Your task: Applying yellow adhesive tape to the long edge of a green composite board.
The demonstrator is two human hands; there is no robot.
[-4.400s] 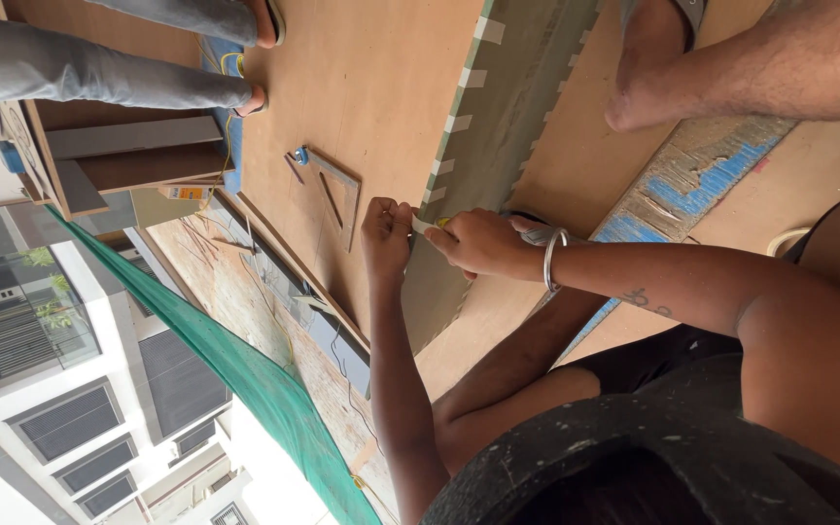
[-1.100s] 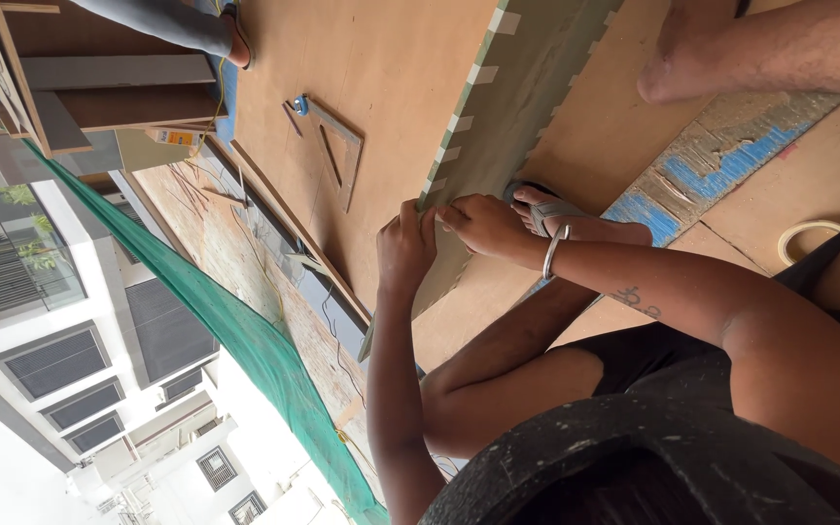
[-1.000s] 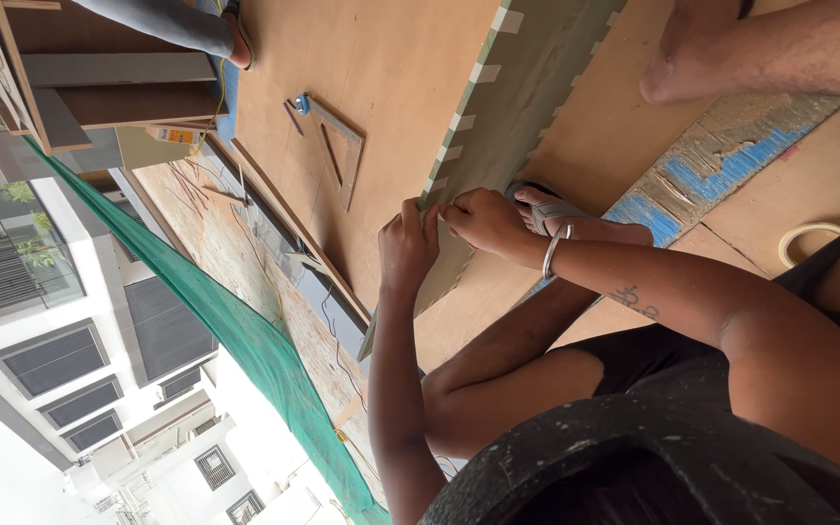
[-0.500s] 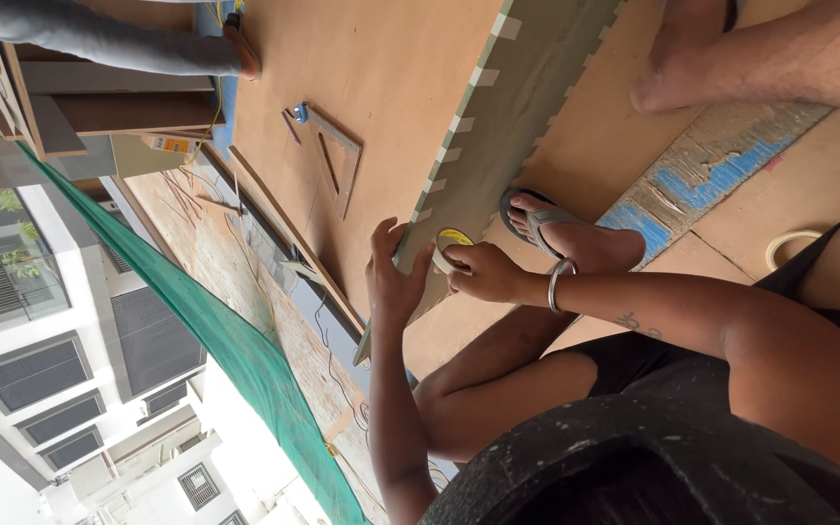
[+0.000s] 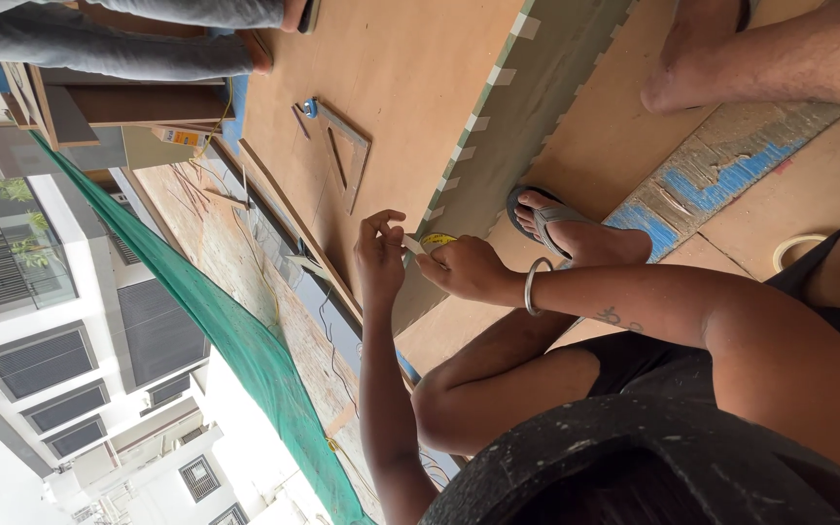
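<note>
The picture is turned sideways, with the floor at the right. My left hand [image 5: 381, 261] and my right hand [image 5: 469, 272] meet at the near edge of a long grey-green board [image 5: 537, 107] that has white tape pieces along its sides. My right hand, with a metal bangle on the wrist, grips a small yellow tape measure [image 5: 437, 238]. A short white strip [image 5: 410, 243] runs from it to the pinched fingertips of my left hand. My foot in a grey flip-flop [image 5: 561, 228] rests just beside my right hand.
Brown plywood sheets [image 5: 391, 78] cover the floor, with a metal try square [image 5: 347, 156] lying on them. A roll of pale tape [image 5: 794, 248] lies by my leg. Another person's bare foot [image 5: 692, 58] and grey-trousered legs [image 5: 128, 49] are nearby. Green netting [image 5: 235, 340] lines the edge.
Both hands have drawn back from the board's edge toward me. The yellow tape measure and the white strip have come into sight between them.
</note>
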